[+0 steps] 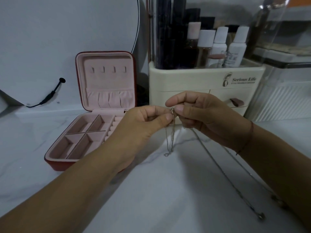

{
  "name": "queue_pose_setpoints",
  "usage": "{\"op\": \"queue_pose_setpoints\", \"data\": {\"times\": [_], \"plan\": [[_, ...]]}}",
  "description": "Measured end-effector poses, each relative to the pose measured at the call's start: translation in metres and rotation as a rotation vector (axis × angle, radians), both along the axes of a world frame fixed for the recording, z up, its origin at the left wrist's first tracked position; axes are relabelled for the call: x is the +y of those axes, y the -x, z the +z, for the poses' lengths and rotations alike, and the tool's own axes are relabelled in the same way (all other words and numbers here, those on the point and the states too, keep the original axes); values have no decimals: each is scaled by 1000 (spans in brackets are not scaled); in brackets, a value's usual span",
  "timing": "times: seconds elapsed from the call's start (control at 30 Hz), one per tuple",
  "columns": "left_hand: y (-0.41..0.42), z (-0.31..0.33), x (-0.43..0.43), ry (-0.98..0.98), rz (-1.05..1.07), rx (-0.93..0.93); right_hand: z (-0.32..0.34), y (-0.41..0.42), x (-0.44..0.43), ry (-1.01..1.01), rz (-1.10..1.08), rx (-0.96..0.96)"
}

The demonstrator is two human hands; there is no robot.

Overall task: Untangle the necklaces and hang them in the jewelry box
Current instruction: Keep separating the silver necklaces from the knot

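Thin silver necklaces [170, 140] hang tangled between my two hands above the white marble tabletop. My left hand [143, 125] pinches the knot from the left, and my right hand [200, 113] pinches it from the right. A short loop dangles down to a small pendant [166, 154]. A longer chain [223, 172] trails down to the right onto the table. The red jewelry box [94, 125] stands open at the left, pink inside, with several hooks [108, 69] in its upright lid; the hooks are bare.
A cream cosmetics organizer [202, 81] with bottles stands right behind my hands. A clear acrylic case [286, 64] is at the far right. A round mirror [67, 39] and a black cable [48, 95] lie behind the box.
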State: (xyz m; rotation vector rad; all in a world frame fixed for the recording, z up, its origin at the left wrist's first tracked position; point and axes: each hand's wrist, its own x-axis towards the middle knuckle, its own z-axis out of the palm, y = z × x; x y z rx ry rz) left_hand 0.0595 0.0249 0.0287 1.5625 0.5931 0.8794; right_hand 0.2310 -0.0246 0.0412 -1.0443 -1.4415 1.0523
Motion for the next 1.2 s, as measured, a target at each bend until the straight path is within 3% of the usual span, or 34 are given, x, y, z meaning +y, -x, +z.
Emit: {"op": "queue_pose_setpoints", "data": {"times": [0.17,0.4,0.8,1.03,1.2], "plan": [[1,0,5,57,10,-37,1,0,1,24,-42,-20],[-5,3,5,333,-107,-45,1,1,0,-33,-104,-52],[3,2,7,193,-221,37,5,2,0,-67,-118,59],[3,3,10,248,-9,-34,12,-10,0,-103,-197,210],[6,4,7,1,160,37,11,-9,-1,-114,-221,164]]}}
